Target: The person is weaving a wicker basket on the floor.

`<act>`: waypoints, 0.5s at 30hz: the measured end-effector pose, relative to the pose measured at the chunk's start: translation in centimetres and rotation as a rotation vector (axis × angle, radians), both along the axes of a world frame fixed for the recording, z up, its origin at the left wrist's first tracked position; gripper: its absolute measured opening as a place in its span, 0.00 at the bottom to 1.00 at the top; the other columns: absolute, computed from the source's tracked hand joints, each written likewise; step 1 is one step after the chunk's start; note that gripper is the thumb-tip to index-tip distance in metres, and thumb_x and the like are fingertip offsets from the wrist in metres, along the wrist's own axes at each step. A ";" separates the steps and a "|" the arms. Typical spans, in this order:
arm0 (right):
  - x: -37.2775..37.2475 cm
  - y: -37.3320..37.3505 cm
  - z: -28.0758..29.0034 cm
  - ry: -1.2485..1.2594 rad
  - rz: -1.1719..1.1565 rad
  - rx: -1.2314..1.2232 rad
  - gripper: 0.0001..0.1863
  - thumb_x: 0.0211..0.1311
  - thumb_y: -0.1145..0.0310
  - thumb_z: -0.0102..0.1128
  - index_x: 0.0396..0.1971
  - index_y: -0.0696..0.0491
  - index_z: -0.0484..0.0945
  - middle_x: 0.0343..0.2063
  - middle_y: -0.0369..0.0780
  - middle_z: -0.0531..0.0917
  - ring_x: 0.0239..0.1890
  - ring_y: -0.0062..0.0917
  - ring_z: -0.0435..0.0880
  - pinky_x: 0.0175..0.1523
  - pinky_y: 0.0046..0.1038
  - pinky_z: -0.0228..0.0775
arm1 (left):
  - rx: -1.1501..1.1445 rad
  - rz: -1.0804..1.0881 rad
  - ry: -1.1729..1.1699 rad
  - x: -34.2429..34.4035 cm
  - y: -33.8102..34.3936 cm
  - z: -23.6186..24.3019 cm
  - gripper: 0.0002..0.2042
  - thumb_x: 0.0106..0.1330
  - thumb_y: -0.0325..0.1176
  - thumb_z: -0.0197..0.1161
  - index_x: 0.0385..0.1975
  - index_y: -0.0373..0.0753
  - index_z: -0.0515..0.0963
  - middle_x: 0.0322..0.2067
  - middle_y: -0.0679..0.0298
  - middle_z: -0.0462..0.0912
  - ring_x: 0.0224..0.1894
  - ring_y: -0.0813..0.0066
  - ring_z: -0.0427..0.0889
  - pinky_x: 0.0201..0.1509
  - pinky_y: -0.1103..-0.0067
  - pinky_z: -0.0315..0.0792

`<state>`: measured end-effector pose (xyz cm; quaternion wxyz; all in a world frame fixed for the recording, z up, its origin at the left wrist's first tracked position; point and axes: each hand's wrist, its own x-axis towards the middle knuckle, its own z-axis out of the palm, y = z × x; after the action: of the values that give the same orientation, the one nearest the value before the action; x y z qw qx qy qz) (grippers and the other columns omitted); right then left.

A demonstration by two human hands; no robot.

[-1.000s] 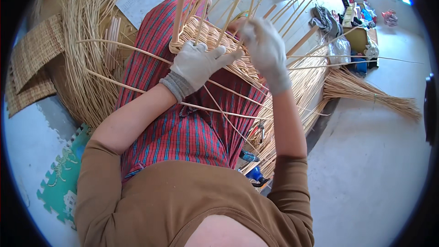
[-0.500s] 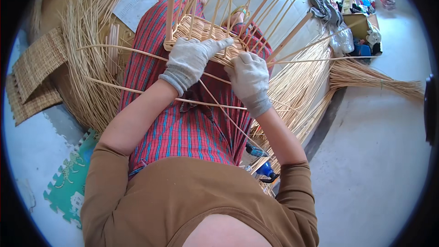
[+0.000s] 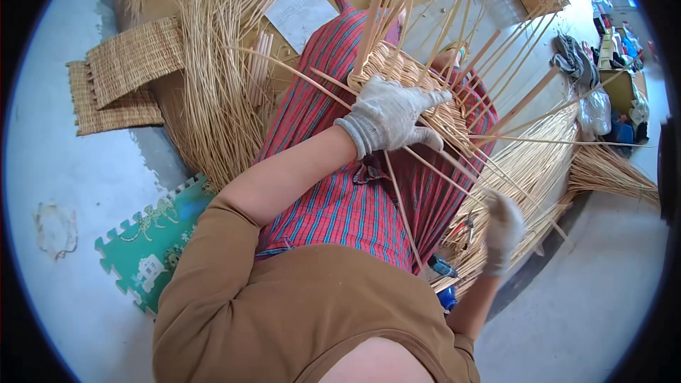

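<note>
**Listener:** Where is the woven basket [image 3: 383, 60], and what is it like?

**Describer:** It lies on a red plaid cloth [image 3: 312, 206] with thin blue lines, over the person's lap. The weave is pale tan, tight and ridged like rope. Bare rods [image 3: 372, 18] bristle up from it, some thick and smooth, others slender and slightly bowed. Several more canes stick out sideways beyond its edges.

**Listener:** And the hands?

**Describer:** Both wear off-white knit gloves. The left hand [image 3: 394, 117] straddles the basket's near edge, fingers stretched over the weave, thumb apart on the near side. I cannot tell whether it squeezes. The right hand [image 3: 504, 227] is well apart from the basket, to its near right, and blurred. A pale strip runs toward it, but I cannot tell whether the hand is closed on it.

**Listener:** What surrounds the basket?

**Describer:** To its right, a spread of straight, glossy straw-coloured canes [image 3: 528, 163]. To its left, a shaggy sheaf [image 3: 216, 92] of fine, bending strands; past that, two flat woven mats [image 3: 135, 64], coarse and mottled, one overlapping the other. Beyond its far left corner lies a white paper sheet [image 3: 298, 14]. Toward its near left, well apart, is a green foam mat [image 3: 128, 252] with jigsaw-toothed edges.
</note>
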<state>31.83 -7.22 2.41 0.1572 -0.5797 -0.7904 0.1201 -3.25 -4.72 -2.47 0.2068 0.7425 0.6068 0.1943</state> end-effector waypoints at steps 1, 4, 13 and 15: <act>2.2 1.0 1.7 -0.032 0.007 0.150 0.09 0.63 0.72 0.69 0.42 0.51 0.90 0.33 0.43 0.88 0.37 0.34 0.85 0.47 0.34 0.76 | -0.015 -0.008 0.008 0.0 0.0 0.1 0.46 0.55 0.76 0.57 0.75 0.61 0.66 0.42 0.60 0.88 0.44 0.57 0.87 0.52 0.60 0.74; 5.0 0.7 5.2 -0.195 -0.053 0.579 0.10 0.67 0.71 0.67 0.44 0.58 0.87 0.41 0.43 0.87 0.45 0.35 0.84 0.53 0.36 0.75 | 0.056 -0.012 0.065 0.6 0.0 -0.7 0.38 0.64 0.63 0.63 0.75 0.63 0.65 0.40 0.63 0.89 0.41 0.60 0.87 0.52 0.58 0.73; -11.4 0.7 -1.9 1.223 -0.031 -0.612 0.29 0.78 0.58 0.58 0.70 0.59 0.68 0.28 0.34 0.81 0.25 0.11 0.72 0.32 0.16 0.66 | 0.237 0.037 0.077 0.4 -0.4 -2.4 0.30 0.68 0.32 0.60 0.70 0.65 0.73 0.35 0.73 0.87 0.38 0.70 0.85 0.48 0.67 0.70; -12.3 1.8 -1.8 1.311 0.000 -0.489 0.23 0.81 0.53 0.52 0.58 0.59 0.78 0.26 0.33 0.81 0.24 0.13 0.72 0.30 0.19 0.65 | 0.237 0.005 0.078 0.5 -0.5 -2.2 0.30 0.68 0.35 0.62 0.71 0.65 0.71 0.40 0.74 0.87 0.41 0.71 0.84 0.51 0.67 0.70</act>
<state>19.54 -5.40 0.64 0.4668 -0.4066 -0.4828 0.6194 -2.72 -5.17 -4.71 0.0934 0.7673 0.5888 0.2362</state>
